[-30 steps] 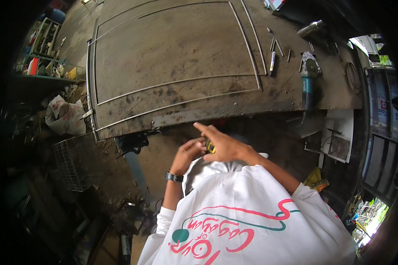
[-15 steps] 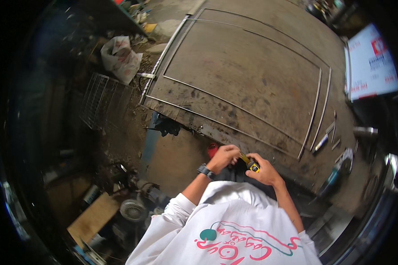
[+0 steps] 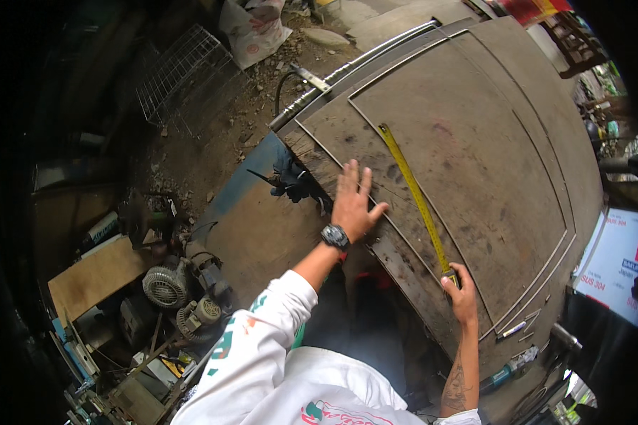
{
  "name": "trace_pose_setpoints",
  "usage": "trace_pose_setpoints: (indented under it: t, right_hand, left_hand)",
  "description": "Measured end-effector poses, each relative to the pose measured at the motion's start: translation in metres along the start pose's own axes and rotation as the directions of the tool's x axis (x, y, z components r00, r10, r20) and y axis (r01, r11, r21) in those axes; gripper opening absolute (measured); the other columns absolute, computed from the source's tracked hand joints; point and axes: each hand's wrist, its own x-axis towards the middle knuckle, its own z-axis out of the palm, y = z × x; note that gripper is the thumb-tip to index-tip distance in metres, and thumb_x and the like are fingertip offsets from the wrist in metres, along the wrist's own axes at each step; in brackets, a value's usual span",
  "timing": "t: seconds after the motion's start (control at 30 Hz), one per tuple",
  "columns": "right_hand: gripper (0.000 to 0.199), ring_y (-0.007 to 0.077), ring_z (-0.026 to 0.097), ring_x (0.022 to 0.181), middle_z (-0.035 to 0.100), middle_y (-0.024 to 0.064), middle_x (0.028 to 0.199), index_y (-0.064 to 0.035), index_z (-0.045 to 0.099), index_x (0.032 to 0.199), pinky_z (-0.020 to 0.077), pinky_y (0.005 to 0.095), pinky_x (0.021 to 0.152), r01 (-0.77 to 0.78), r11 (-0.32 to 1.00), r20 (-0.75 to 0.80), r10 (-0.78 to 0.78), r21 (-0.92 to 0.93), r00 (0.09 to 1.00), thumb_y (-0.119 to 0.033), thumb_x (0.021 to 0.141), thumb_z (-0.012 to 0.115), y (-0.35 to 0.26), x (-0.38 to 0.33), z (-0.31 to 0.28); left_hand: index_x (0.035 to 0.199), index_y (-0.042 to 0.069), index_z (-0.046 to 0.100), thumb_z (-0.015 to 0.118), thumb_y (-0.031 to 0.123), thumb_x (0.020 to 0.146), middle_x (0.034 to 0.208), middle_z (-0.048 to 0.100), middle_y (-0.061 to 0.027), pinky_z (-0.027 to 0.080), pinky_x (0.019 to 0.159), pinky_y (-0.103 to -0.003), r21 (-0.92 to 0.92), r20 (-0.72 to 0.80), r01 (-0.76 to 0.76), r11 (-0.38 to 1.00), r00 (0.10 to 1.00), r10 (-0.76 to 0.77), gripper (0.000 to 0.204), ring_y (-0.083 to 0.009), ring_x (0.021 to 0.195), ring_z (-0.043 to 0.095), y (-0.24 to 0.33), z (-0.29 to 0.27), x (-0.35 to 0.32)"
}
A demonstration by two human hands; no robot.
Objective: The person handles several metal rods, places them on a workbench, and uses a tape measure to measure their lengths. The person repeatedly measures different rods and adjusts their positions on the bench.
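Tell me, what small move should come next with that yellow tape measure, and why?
Probably read the yellow tape measure at its far tip: it already lies stretched across the rusty metal door panel, the right hand holding its case, the left hand pressed flat beside it.

Premises: a metalworking workshop. Evidence: a large rusty steel door panel with welded trim strips laid flat; electric motors and scrap on a dirt floor; a wire mesh panel; an angle grinder beside the panel.
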Motion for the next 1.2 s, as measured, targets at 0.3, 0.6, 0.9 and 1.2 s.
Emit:
trace_pose_setpoints:
  t: [0.3, 0.6, 0.9, 1.2]
  right_hand:
    - [0.044, 0.0378, 0.063, 0.101, 0.065, 0.0235, 0.108, 0.0035, 0.06, 0.116, 0.0481, 0.0406, 0.092, 0.195, 0.899, 0.025, -0.201, -0.393, 0.979, -0.025, 0.085, 0.071, -0.073, 0.115, 0.073]
    - [0.043, 0.0406, 0.061, 0.106, 0.063, 0.022, 0.112, 0.0024, 0.059, 0.117, 0.0476, 0.0433, 0.094, 0.183, 0.842, 0.062, -0.177, -0.508, 0.982, -0.022, 0.083, 0.071, -0.072, 0.123, 0.088]
    - [0.042, 0.0404, 0.06, 0.101, 0.062, 0.0196, 0.107, 0.0003, 0.06, 0.114, 0.0474, 0.0456, 0.088, 0.235, 0.797, 0.015, -0.273, -0.556, 0.962, -0.023, 0.081, 0.072, -0.065, 0.115, 0.098]
    - [0.043, 0.0388, 0.062, 0.103, 0.066, 0.019, 0.107, -0.0003, 0.063, 0.111, 0.0488, 0.0455, 0.089, 0.174, 0.867, -0.037, -0.216, -0.467, 0.976, -0.031, 0.082, 0.072, -0.048, 0.091, 0.101]
  left_hand:
    - [0.15, 0.002, 0.043, 0.075, 0.038, 0.088, 0.16, 0.036, -0.0201, 0.03, 0.122, -0.046, -0.249, 0.098, -0.075, 0.965, 0.99, 0.103, 0.078, -0.0346, 0.148, 0.035, 0.014, -0.003, -0.018]
    - [0.118, 0.005, 0.068, 0.077, 0.017, 0.085, 0.122, 0.067, -0.0124, 0.049, 0.102, -0.044, -0.495, -0.116, -0.125, 0.86, 0.99, 0.077, 0.036, -0.0326, 0.116, 0.062, -0.025, -0.025, -0.013]
    - [0.128, 0.005, 0.064, 0.082, 0.015, 0.079, 0.112, 0.06, -0.0135, 0.048, 0.093, -0.04, -0.3, -0.32, 0.29, 0.909, 0.867, -0.383, 0.053, -0.0301, 0.102, 0.06, -0.128, -0.064, 0.077]
    - [0.124, 0.008, 0.068, 0.084, 0.026, 0.082, 0.113, 0.063, -0.0117, 0.05, 0.092, -0.038, -0.164, -0.131, 0.245, 0.955, 0.955, -0.268, 0.049, -0.0261, 0.105, 0.062, -0.155, -0.069, 0.091]
